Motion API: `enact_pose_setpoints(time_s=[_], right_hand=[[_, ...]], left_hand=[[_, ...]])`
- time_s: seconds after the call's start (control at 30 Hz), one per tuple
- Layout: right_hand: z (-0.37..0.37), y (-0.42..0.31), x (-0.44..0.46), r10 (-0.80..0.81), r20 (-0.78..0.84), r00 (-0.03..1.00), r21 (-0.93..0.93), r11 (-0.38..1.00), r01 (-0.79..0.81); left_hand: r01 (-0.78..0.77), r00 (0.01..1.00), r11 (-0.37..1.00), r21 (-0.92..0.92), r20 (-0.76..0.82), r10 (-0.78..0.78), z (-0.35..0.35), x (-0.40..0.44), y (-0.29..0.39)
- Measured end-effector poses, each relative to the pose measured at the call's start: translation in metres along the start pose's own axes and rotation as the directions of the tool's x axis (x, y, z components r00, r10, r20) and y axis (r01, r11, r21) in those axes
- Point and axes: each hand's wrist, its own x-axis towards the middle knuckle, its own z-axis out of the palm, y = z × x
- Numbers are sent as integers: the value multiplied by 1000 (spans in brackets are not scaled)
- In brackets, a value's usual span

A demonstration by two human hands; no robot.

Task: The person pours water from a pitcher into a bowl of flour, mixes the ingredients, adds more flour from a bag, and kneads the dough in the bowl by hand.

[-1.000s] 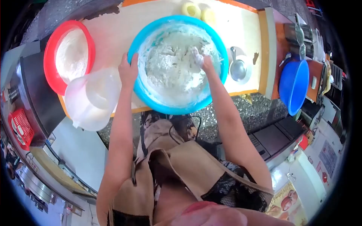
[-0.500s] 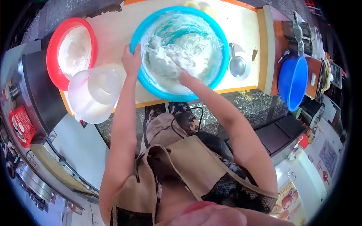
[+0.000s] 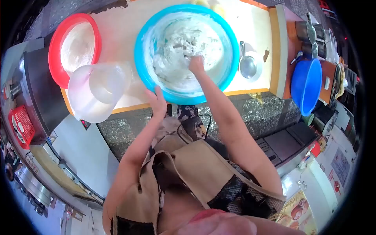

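Observation:
A large turquoise bowl (image 3: 140, 58) on the table holds a sticky white dough-like mixture (image 3: 176, 41). My right hand (image 3: 196, 63) is pushed into the mixture near the middle of the bowl; its fingers are sunk in and hidden. At the bowl's lower left rim is my left hand (image 3: 157, 102), its fingers apart and resting against the outside, holding nothing. Left of the bowl stands a translucent white plastic container (image 3: 84, 94). Behind that, a red basin (image 3: 55, 58) holds white powder (image 3: 78, 47).
A metal ladle (image 3: 248, 67) lies on a small pale dish right of the bowl. Pale yellow round items (image 3: 218, 9) sit behind the bowl. A blue basin (image 3: 306, 87) stands beyond the table's right end. A red basket (image 3: 24, 124) is at far left.
My left hand has slid from the bowl's left side to its lower left rim, its fingers now spread. My right hand moved left, then slightly up through the mixture, which has been folded over.

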Motion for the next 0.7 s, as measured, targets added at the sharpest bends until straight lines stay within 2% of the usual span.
enact_pose_setpoints(time_s=[0.03,0.07,0.1,0.13,0.17,0.2,0.23,0.27,0.3,0.33,0.4,0.43,0.5,0.57,0.6,0.63,0.67,0.7], right_hand=[[-41,-11,-5,18,-55,998,341,940,2],[-51,-2,-14,25,-56,998,338,941,-5],[-61,11,-20,12,191,981,353,932,-81],[-68,19,-21,-7,426,905,349,924,-157],[-69,23,-19,-3,423,906,344,926,-158],[-67,26,-16,215,341,915,263,913,-313],[-61,31,-10,417,237,877,199,863,-464],[-55,39,0,416,239,877,195,865,-463],[-46,49,14,435,162,886,418,783,-461],[-35,59,33,466,86,881,620,667,-413],[23,93,81,343,-217,914,784,619,-46],[31,100,98,338,-214,917,780,624,-48],[45,102,126,120,113,986,782,601,-162],[57,82,140,-97,190,977,755,651,-82],[48,59,130,-96,199,975,753,652,-89],[22,23,119,-238,363,901,492,870,32],[-9,-14,110,-299,545,783,198,954,226],[-29,-33,102,-262,718,645,-77,891,448]], left_hand=[[1,1000,1000,3,7,-1,-5,1,-2],[-23,999,1000,11,43,23,-11,10,-7],[-47,996,999,14,77,46,-13,23,-12],[-43,995,988,151,93,29,-15,50,-1],[-42,994,957,286,107,12,-15,85,17],[-126,984,936,328,158,77,-10,116,22],[-209,968,907,366,209,139,-4,139,27],[-204,969,908,365,207,134,-1,149,36],[-183,967,921,345,230,106,3,156,44],[-162,965,932,323,249,81,8,163,48],[-154,971,954,257,219,98,10,163,47],[-158,974,970,187,189,122,10,161,46],[-132,979,972,192,180,97,12,163,46],[-114,980,973,202,180,78,12,166,46],[-116,984,963,243,160,79,14,166,42],[-121,987,952,281,136,86,16,166,41],[-123,987,953,278,133,88,16,166,43],[-119,989,942,313,121,84,16,166,44]])
